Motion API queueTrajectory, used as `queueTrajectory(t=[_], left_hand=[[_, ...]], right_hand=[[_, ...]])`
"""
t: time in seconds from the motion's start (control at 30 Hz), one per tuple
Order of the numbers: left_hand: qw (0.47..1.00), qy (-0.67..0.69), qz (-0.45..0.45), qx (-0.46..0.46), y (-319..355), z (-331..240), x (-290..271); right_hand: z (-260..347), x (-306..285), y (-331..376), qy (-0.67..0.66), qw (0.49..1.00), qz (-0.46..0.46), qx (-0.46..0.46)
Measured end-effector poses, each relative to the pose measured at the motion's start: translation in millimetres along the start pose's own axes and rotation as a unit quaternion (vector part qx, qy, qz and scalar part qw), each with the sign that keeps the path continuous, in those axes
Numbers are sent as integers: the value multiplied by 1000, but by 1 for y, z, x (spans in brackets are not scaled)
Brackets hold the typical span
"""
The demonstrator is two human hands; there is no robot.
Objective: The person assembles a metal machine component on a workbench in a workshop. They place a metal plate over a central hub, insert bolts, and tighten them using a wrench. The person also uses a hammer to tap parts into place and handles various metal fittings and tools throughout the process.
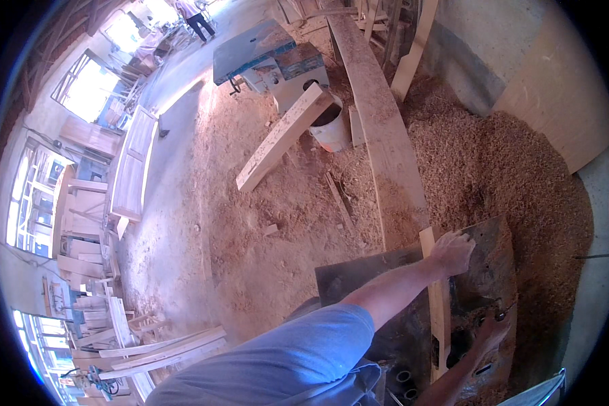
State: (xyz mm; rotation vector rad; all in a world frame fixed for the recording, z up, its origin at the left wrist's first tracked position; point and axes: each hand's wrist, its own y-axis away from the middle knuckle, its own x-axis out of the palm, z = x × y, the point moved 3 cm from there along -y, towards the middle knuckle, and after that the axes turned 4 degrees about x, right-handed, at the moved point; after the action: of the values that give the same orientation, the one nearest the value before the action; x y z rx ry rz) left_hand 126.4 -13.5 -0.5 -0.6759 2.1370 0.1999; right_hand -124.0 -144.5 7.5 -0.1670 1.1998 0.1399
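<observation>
A narrow pale wooden slat (437, 304) lies lengthwise on a dark metal machine table (358, 274) dusted with shavings. My left hand (453, 252), at the end of my blue-sleeved arm, presses on the far end of the slat with its fingers curled over it. My right hand (490, 330) rests lower on the table, to the right of the slat, beside a small dark lever (502, 312). I cannot make out whether it grips anything. A dark round opening (459, 344) in the table lies between the slat and my right hand.
A long plank (379, 115) runs away from the table. A shorter plank (281, 135) leans on a white bucket (331, 130). A deep pile of shavings (514, 176) lies at the right. A blue-topped machine (264, 54), stacked wooden frames (132, 162) and a distant person (195, 17) stand farther off.
</observation>
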Motion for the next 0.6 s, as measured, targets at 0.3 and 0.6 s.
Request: queueTrajectory(t=[0.3, 0.6], left_hand=[[1000, 1, 17, -2, 2, -5, -7], [999, -17, 35, 10, -1, -6, -5]], right_hand=[[-51, 24, -42, -86, 994, 64, 22], [-28, 6, -30, -85, 990, 63, 92]])
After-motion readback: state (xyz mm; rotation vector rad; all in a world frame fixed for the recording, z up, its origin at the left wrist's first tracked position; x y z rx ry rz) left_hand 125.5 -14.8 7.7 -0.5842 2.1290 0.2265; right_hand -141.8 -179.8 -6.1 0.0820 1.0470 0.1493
